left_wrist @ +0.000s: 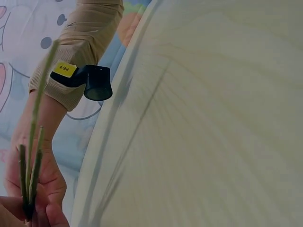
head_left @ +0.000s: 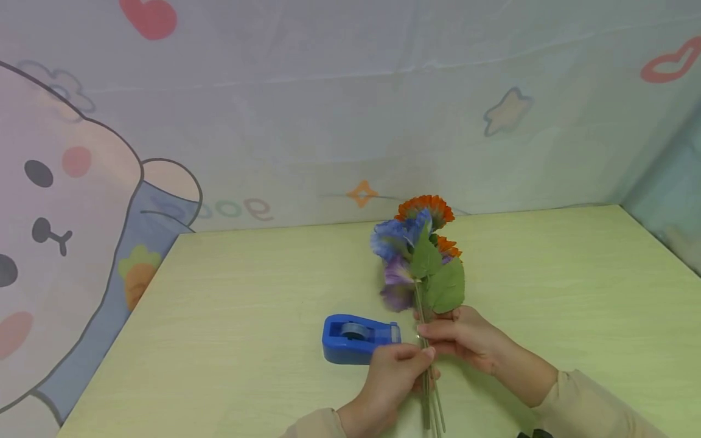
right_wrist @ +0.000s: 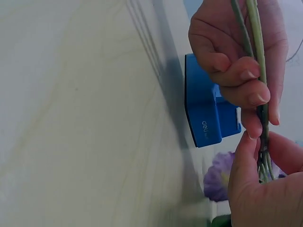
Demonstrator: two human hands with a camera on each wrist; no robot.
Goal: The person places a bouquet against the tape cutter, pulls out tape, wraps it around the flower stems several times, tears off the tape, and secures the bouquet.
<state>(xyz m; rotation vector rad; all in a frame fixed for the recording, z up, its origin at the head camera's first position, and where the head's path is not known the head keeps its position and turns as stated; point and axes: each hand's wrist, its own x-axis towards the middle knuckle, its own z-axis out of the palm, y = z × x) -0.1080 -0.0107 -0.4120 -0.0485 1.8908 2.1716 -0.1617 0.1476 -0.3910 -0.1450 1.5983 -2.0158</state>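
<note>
I hold the flower stems [head_left: 429,389] in both hands above the table [head_left: 246,292]: my left hand [head_left: 395,372] has its fingers [right_wrist: 236,71] curled round them, and my right hand [head_left: 465,337] pinches them just above. The blue tape dispenser [head_left: 358,337] sits just left of my left fingers.

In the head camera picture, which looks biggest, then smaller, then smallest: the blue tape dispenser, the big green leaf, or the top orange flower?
1. Blue tape dispenser, clearly the largest.
2. Top orange flower and big green leaf look about alike; the flower lies farther from the camera, so I won't rank them.
</note>
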